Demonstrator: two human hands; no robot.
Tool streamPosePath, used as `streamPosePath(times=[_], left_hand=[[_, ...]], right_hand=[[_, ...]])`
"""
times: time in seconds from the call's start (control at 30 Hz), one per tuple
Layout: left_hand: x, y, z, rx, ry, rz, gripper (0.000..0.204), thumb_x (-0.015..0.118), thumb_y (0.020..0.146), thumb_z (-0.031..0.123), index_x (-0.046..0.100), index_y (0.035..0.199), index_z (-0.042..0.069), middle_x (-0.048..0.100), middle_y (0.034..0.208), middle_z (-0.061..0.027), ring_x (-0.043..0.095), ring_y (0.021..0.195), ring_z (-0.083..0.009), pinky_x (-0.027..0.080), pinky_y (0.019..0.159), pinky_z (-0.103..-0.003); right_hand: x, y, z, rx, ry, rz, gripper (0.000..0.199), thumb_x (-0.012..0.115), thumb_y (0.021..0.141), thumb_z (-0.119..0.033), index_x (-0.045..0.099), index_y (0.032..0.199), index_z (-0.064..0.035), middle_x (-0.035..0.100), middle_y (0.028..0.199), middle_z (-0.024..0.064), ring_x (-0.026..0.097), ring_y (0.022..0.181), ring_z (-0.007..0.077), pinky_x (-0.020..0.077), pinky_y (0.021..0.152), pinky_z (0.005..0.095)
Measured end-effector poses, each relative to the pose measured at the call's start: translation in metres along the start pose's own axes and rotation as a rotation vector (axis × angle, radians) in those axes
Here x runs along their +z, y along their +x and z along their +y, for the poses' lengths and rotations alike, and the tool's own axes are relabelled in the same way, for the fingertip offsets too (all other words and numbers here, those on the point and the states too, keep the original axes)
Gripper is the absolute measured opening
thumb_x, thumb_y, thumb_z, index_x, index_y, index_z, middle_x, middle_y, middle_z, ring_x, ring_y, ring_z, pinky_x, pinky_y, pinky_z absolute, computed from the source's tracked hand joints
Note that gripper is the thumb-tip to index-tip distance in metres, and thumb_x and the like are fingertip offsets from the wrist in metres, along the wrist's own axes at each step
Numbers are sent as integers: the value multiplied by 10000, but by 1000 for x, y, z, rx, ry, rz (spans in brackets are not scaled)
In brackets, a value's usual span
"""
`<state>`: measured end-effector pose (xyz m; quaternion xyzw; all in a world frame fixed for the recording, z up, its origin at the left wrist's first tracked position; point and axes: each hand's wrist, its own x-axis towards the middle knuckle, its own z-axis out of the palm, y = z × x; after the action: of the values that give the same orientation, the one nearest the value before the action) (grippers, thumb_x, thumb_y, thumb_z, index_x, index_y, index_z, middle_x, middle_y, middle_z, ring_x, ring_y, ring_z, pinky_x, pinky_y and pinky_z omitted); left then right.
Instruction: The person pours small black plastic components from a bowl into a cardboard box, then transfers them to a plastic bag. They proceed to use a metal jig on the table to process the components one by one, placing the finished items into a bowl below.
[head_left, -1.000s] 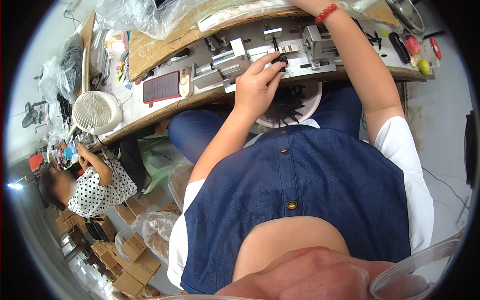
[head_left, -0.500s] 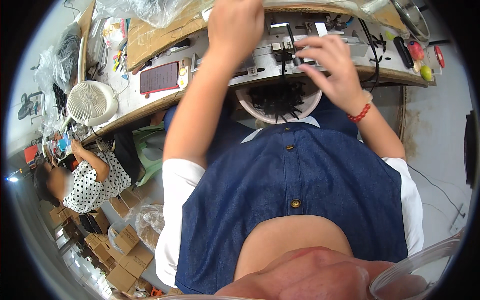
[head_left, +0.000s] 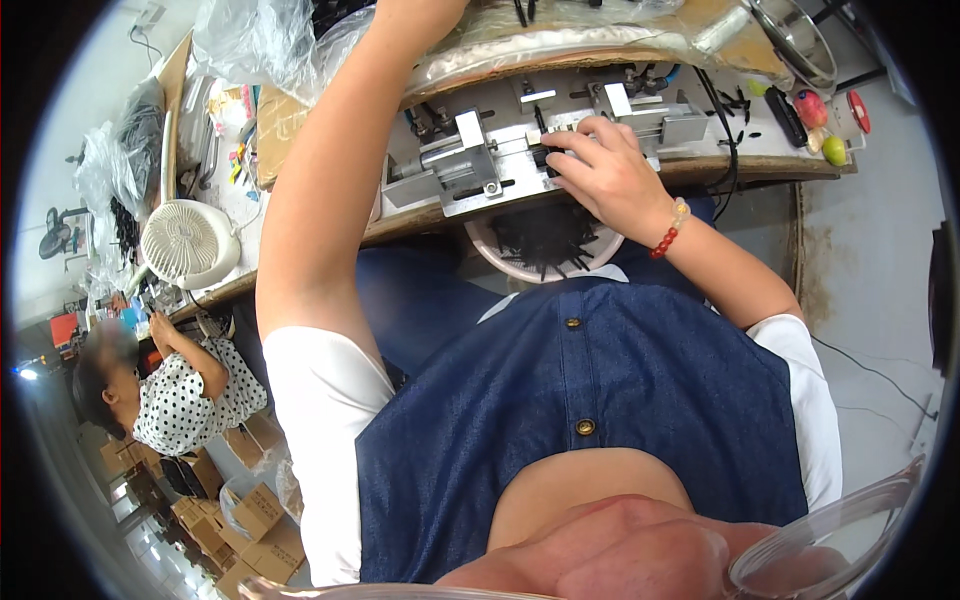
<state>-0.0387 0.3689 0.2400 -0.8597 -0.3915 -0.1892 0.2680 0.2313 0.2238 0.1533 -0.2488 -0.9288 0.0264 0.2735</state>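
Note:
A grey metal jig (head_left: 470, 165) with clamps and rails is fixed on the wooden bench edge in front of me. My right hand (head_left: 605, 175), with a red bead bracelet at the wrist, rests on the jig's middle, its fingertips pinched on a small black part (head_left: 549, 158). My left arm (head_left: 330, 190) stretches up past the jig and leaves the picture at the top edge, so my left hand is hidden. A pale bowl (head_left: 488, 262) holding several thin black parts sits in my lap just under the bench edge.
A small white fan (head_left: 188, 243) stands on the bench at left, with clear plastic bags (head_left: 255, 40) behind it. Tools and a green ball (head_left: 833, 150) lie at the right end. A seated co-worker (head_left: 185, 395) in a dotted top works lower left, near cardboard boxes (head_left: 255, 510).
My left hand has left the jig and gone up out of view. My right arm came down from the far right, and its hand now rests on the jig.

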Motion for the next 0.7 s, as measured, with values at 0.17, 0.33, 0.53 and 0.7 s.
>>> streamPosePath(times=[0.17, 0.33, 0.53, 0.7], left_hand=[[-23, -13, 7, -98, 14, -82, 199, 660, 826, 133, 713, 1018, 119, 604, 998, -70, 605, 1027, -272, 535, 838, -386], [-30, -27, 4, -241, -111, -101, 123, 704, 863, 174, 697, 939, 79, 579, 1019, -102, 632, 950, -306, 533, 775, -427], [-52, -37, 28, -580, -376, 109, 148, 748, 898, 102, 731, 996, -8, 557, 1057, -143, 651, 706, -265, 540, 676, -380], [-50, -46, 14, -893, -852, 272, 226, 697, 976, 89, 701, 1167, -32, 604, 954, -71, 690, 735, -159, 574, 625, -276]], right_hand=[[-35, 55, 60, -46, 90, 235, 250, 782, 875, -246, 719, 1056, -86, 696, 1203, 58, 623, 1073, 295, 470, 940, 405], [-47, 126, 138, 185, -111, 287, 194, 725, 889, -183, 710, 1031, -51, 624, 994, 151, 604, 1012, 355, 493, 879, 454], [-27, 149, 141, 193, -68, 17, 141, 688, 891, -146, 691, 986, -42, 641, 1010, 170, 624, 1029, 382, 508, 898, 457], [-36, 143, 137, 102, -151, 63, 128, 687, 879, -113, 685, 985, -41, 641, 1005, 172, 622, 1018, 379, 501, 903, 462]])
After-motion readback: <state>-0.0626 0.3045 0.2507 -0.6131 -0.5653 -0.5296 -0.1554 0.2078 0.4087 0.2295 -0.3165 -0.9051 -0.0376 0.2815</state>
